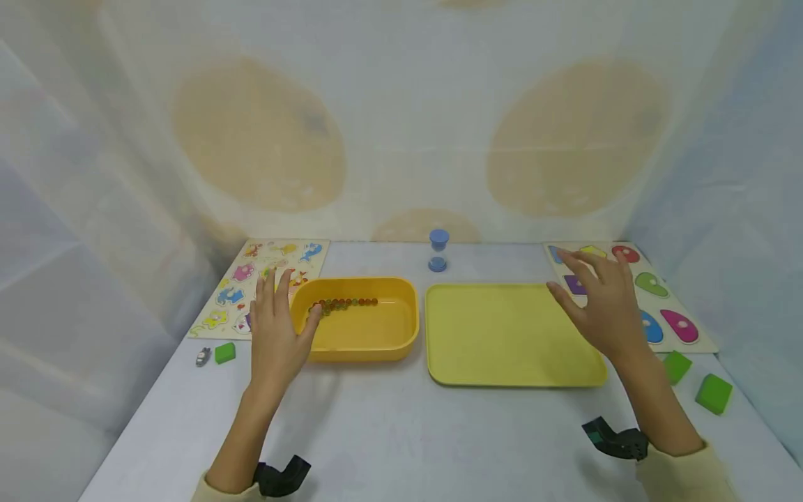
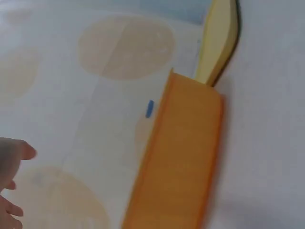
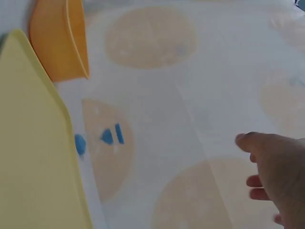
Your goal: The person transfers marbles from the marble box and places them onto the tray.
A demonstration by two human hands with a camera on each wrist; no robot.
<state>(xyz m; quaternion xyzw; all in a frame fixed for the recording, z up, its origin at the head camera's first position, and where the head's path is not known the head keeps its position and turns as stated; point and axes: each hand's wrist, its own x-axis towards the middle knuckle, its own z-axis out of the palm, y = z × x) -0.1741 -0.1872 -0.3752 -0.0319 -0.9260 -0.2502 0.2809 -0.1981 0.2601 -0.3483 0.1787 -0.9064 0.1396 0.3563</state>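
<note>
Hovering empty, fingers spread
Bead row is running rightward from left hand (the nearer), inside the orange tub; right hand is hanging farther off.

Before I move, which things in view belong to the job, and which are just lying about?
Likely the job:
orange bin, beside the left hand
beads in it
yellow tray, beside the right hand

Probably just lying about:
animal puzzle board
shape puzzle board (both boards less certain, being near the hands)
blue sand timer
green blocks
small grey object
</note>
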